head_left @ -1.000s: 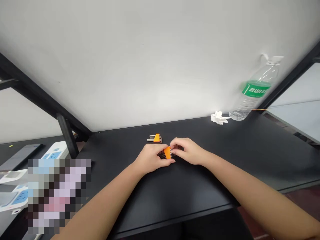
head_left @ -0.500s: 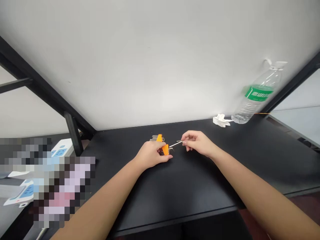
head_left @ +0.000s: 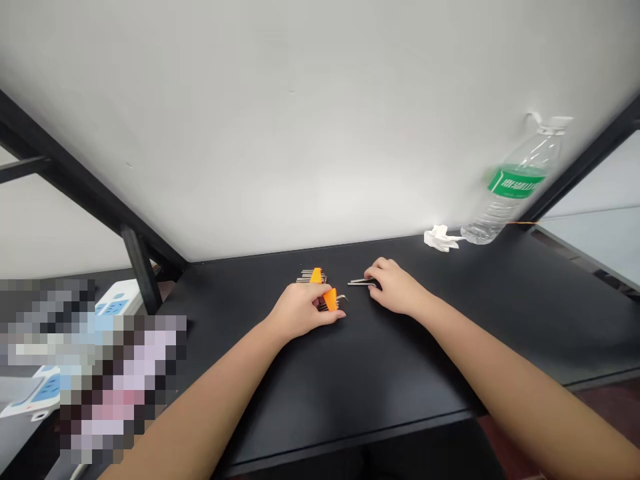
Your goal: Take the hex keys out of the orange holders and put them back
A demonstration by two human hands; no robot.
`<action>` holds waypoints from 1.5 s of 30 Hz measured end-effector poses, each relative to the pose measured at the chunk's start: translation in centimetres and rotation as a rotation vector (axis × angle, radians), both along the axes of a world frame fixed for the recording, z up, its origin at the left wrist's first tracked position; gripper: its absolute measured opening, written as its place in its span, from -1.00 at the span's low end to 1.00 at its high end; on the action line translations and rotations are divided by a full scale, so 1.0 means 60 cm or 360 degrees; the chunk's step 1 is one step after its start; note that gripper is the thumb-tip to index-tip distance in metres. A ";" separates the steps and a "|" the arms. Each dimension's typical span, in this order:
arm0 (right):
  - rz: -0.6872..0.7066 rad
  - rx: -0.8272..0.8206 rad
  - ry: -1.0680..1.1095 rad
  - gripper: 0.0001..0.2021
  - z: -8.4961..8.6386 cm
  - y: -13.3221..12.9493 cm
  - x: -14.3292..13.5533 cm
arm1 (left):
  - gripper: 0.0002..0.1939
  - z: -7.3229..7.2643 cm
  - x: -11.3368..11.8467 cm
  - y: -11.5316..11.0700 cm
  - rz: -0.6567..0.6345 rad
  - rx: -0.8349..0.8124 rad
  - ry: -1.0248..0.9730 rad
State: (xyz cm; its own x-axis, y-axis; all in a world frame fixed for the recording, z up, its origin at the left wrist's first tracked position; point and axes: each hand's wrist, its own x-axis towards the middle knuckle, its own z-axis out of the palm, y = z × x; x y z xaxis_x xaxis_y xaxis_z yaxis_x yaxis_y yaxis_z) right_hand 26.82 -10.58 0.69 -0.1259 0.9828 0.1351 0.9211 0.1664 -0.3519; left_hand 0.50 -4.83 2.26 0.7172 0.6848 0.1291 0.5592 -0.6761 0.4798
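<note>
My left hand [head_left: 303,308] is closed around an orange hex key holder [head_left: 331,299], thumb on top and fingers beneath. A short bent metal end [head_left: 342,298] sticks out of its right side. Just behind lies a second orange piece [head_left: 316,275] with several hex keys [head_left: 304,275] pointing left; whether the two orange pieces are joined cannot be seen. My right hand [head_left: 395,285], fingers curled down, grips a thin metal hex key [head_left: 357,284] close to the tabletop. Its long end points left toward the holder, apart from it. The fingers partly hide it, and a second rod may lie alongside.
The black tabletop [head_left: 370,373] meets a pale wall [head_left: 300,133]. At the back right stand a clear water bottle [head_left: 515,183] with a green label and a crumpled white tissue [head_left: 440,238]. White power strips [head_left: 123,300] and a blurred-out area lie at the left.
The hex key in my right hand has come away from the orange holder and down toward the tabletop, now lying flatter. My left hand stays on the holder.
</note>
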 end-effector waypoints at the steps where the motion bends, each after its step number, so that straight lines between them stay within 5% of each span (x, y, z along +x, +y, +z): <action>1: 0.0013 -0.0020 -0.0023 -0.78 -0.006 0.003 -0.002 | -0.60 0.000 0.000 0.000 -0.0003 0.0007 -0.0008; 6: 0.0017 0.0113 0.0008 -0.71 0.002 0.001 -0.015 | -0.58 0.004 0.000 -0.004 -0.0015 0.0117 -0.0017; 13: 0.0548 0.0050 0.0640 -0.87 0.035 -0.029 -0.065 | -0.55 0.002 0.003 -0.007 -0.0111 0.0164 -0.0029; 20: 0.0207 -0.0139 0.0610 -0.86 0.032 -0.023 -0.043 | -0.59 0.008 0.004 -0.004 -0.0034 0.0239 0.0111; 25: -0.0048 -0.0053 0.0097 -0.88 0.035 -0.021 -0.013 | -0.61 0.009 0.000 -0.002 -0.0026 0.0210 0.0110; 37: -0.0031 0.0043 -0.0137 -0.74 0.007 0.000 -0.018 | -0.58 0.012 0.005 -0.009 -0.0074 0.0159 0.0063; 40: 0.0179 0.0154 0.0119 -0.81 0.019 -0.011 -0.031 | -0.55 0.008 0.003 -0.009 -0.0080 0.0217 0.0013; 45: 0.0678 -0.0083 0.0605 -0.87 0.036 -0.028 -0.061 | -0.60 0.003 0.001 -0.010 -0.0138 0.0223 -0.0045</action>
